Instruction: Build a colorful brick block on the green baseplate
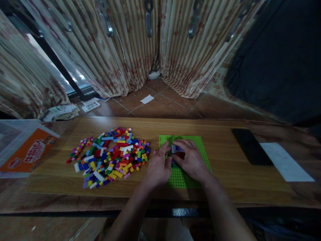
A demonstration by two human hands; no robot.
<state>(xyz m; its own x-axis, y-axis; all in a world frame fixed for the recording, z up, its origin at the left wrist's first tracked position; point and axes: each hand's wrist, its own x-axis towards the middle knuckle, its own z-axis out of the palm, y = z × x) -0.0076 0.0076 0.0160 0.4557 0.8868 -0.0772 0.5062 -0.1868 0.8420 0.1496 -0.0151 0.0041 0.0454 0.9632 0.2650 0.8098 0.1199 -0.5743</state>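
A green studded baseplate (180, 181) lies on the wooden board, with both of my hands over its upper half. My right hand (192, 160) is closed around a small purple-grey toy brick piece (177, 149), its fingers on the far side and its thumb on the near side. Just left of that piece, my left hand (158, 167) has its fingers and thumb curled toward each other at the baseplate's left part. What sits between those left fingertips is too small and shaded to make out. My fingers hide part of the piece and the studs under it.
Many loose colourful toy bricks (116, 155) are heaped on the wooden board (142, 125) to the left. A black flat tablet-like object (250, 146) and a white sheet (287, 162) lie at the right. A clear plastic box (18, 125) with an orange label stands far left.
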